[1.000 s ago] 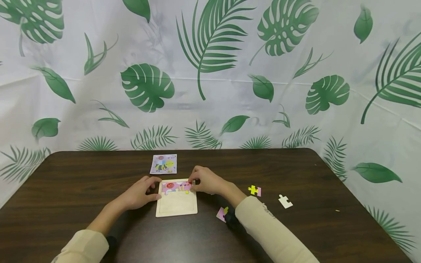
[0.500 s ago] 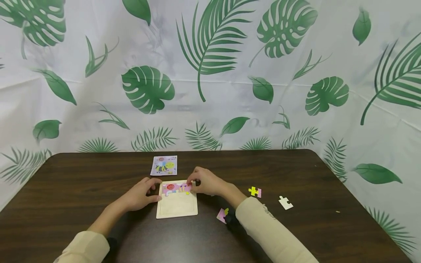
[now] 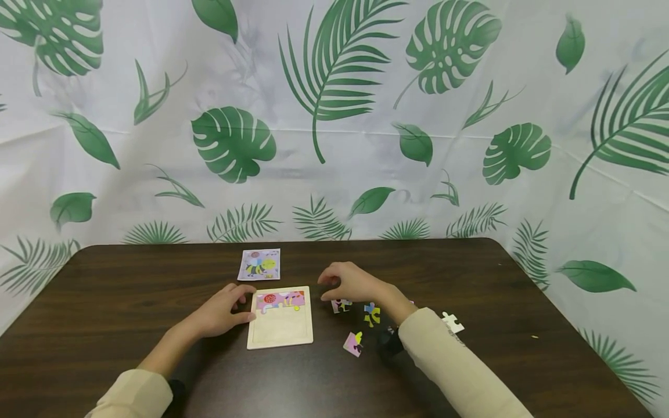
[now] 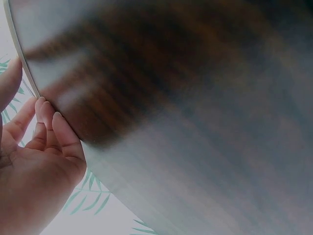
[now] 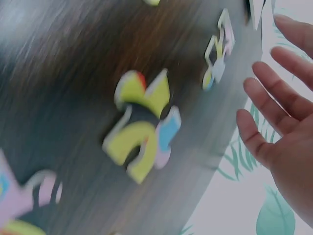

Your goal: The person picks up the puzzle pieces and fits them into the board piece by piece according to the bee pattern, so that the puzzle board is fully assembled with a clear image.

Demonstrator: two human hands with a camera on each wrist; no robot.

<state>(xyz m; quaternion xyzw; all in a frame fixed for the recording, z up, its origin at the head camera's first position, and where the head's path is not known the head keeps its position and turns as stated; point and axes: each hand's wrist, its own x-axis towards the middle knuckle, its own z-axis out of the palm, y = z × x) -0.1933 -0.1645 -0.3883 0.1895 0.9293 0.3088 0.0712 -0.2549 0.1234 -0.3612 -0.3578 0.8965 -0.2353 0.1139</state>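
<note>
A pale wooden puzzle tray [image 3: 282, 332] lies on the table, with joined pink puzzle pieces [image 3: 280, 300] along its top. My left hand [image 3: 222, 312] holds the tray's left edge, the thumb lower and the index finger at the upper corner. In the left wrist view its fingertips [image 4: 57, 117] meet the thin edge. To the right of the tray, my right hand [image 3: 355, 283] hovers with spread fingers and nothing between them. Near it lie a black-and-pink puzzle piece [image 3: 341, 306] and a yellow, black and blue puzzle piece [image 3: 372, 314], the latter large in the right wrist view.
Behind the tray is a bee picture card [image 3: 259, 265]. A pink puzzle piece with a yellow tip [image 3: 352, 343] lies nearer me. A plain cream puzzle piece [image 3: 452, 323] lies farther right, partly behind the right sleeve [image 3: 449, 357]. A leaf-patterned cloth [image 3: 334, 174] hangs behind the table.
My right hand has left the tray's upper right corner and moved right, its fingers spreading. Loose pieces it had covered now show. My left hand stays at the tray.
</note>
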